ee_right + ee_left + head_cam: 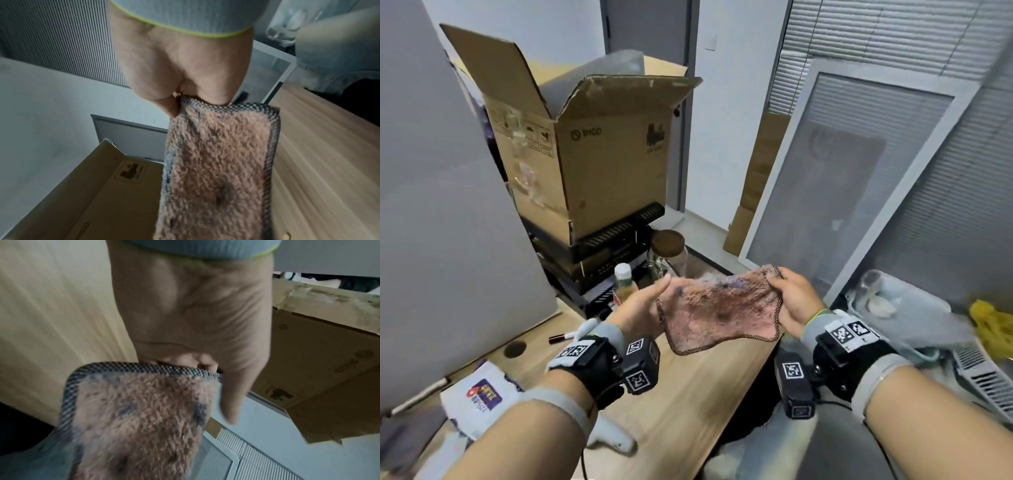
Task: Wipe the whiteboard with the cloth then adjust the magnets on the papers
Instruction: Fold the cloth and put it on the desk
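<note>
Pink, fuzzy terry with dark ink stains and a woven dark border: that is the cloth [719, 308], stretched in the air between my two hands above the wooden desk [698, 394]. My left hand [640, 303] pinches its left edge, thumb laid over the top and fingers curled behind. My right hand [792, 301] pinches the upper right corner between thumb and fingers.

Outward from the hands: a marker pen [561, 337] lies on the desk to the left, a small white-capped bottle [625, 281] and a cork-lidded glass jar [669, 250] stand just beyond, and behind them an open cardboard box [585, 144] sits on black equipment. A large grey-white panel [441, 205] rises at the far left; I take it for the whiteboard, though I see no papers or magnets on it.

My worries: the cloth is already inky, so it may smear rather than clean. Swinging left, my arm could knock the bottle or jar over.
</note>
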Demonstrator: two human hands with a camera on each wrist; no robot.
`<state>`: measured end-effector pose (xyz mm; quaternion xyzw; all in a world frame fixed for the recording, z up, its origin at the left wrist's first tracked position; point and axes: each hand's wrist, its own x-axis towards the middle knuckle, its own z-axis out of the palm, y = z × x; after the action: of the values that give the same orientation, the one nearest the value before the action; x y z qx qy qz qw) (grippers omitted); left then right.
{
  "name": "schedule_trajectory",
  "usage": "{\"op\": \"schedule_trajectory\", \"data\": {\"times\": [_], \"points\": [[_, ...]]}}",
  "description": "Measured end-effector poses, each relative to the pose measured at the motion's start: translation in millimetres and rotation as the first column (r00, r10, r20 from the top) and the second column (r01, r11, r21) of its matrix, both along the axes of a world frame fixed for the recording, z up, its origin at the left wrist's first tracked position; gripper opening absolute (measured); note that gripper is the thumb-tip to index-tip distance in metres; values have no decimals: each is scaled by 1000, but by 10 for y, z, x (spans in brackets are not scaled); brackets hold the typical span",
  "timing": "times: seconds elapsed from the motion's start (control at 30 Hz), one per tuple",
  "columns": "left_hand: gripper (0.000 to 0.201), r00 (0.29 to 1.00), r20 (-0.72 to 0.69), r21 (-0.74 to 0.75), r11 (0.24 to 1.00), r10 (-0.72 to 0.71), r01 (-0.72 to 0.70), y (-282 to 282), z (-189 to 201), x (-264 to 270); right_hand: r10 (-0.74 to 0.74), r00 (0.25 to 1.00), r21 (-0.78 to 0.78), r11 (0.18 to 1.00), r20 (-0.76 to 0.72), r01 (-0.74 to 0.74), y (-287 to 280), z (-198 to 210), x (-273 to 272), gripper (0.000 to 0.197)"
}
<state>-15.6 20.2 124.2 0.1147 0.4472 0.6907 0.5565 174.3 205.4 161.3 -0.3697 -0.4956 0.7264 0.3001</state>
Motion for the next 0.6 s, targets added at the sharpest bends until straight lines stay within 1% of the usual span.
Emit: {"op": "schedule_trajectory", "data": {"times": [0.03, 0.07, 0.1, 0.13, 0.17, 0.2, 0.23, 0.27, 0.3, 0.33, 0.37, 0.4, 0.43, 0.47, 0.5, 0.53, 0.57, 0.6], "points": [[31, 994, -108, 24, 999, -21, 24, 36, 3, -6, 8, 999, 27, 1000, 35, -9, 71, -32, 33, 22], [23, 978, -208, 23, 999, -20, 25, 49, -21, -37, 24, 996, 71, 997, 81, -29, 132, -84, 54, 31], [19, 954, -301, -12, 1000, 5, -9, 73, -38, -71, 58, 991, 119, 990, 121, -72, 192, -124, 76, 43], [13, 917, -396, -58, 995, 49, -78, 115, -18, -74, 111, 982, 157, 978, 152, -135, 272, -136, 107, 52], [13, 877, -470, -100, 981, 103, -169, 154, 26, -71, 177, 969, 189, 959, 175, -210, 345, -133, 134, 56], [20, 845, -512, -123, 961, 151, -246, 182, 42, -100, 234, 950, 234, 931, 208, -280, 391, -119, 149, 55], [29, 826, -537, -127, 952, 169, -278, 182, 73, -130, 265, 928, 288, 896, 260, -337, 420, -102, 158, 51], [37, 800, -577, -118, 953, 162, -278, 188, 90, -160, 280, 906, 344, 857, 317, -385, 458, -97, 156, 45], [45, 748, -655, -121, 962, 107, -244, 173, 113, -195, 274, 885, 390, 820, 376, -420, 482, -90, 149, 41], [48, 653, -757, -147, 970, 16, -194, 158, 159, -214, 270, 860, 414, 788, 432, -456, 517, -95, 140, 40], [46, 516, -852, -199, 967, -89, -161, 145, 212, -206, 283, 829, 420, 756, 482, -502, 552, -106, 133, 41], [42, 351, -919, -248, 956, -181, -157, 136, 254, -197, 274, 794, 436, 716, 543, -545, 572, -117, 124, 41], [35, 179, -953, -279, 941, -245, -194, 126, 312, -174, 235, 754, 459, 670, 613, -583, 584, -128, 97, 35], [28, 43, -959, -281, 931, -279, -234, 134, 347, -166, 173, 717, 492, 618, 675, -613, 609, -139, 81, 25], [21, -47, -954, -274, 922, -297, -275, 150, 389, -156, 119, 678, 511, 567, 726, -646, 623, -121, 73, 13], [13, -101, -943, -274, 912, -317, -305, 155, 426, -169, 77, 625, 510, 504, 777, -697, 625, -91, 57, 7], [8, -109, -938, -284, 909, -330, -306, 160, 479, -172, 43, 567, 491, 448, 823, -747, 620, -58, 44, 14], [7, -95, -940, -290, 915, -328, -282, 164, 539, -180, 27, 496, 445, 400, 868, -801, 617, -19, 20, 19]]}}
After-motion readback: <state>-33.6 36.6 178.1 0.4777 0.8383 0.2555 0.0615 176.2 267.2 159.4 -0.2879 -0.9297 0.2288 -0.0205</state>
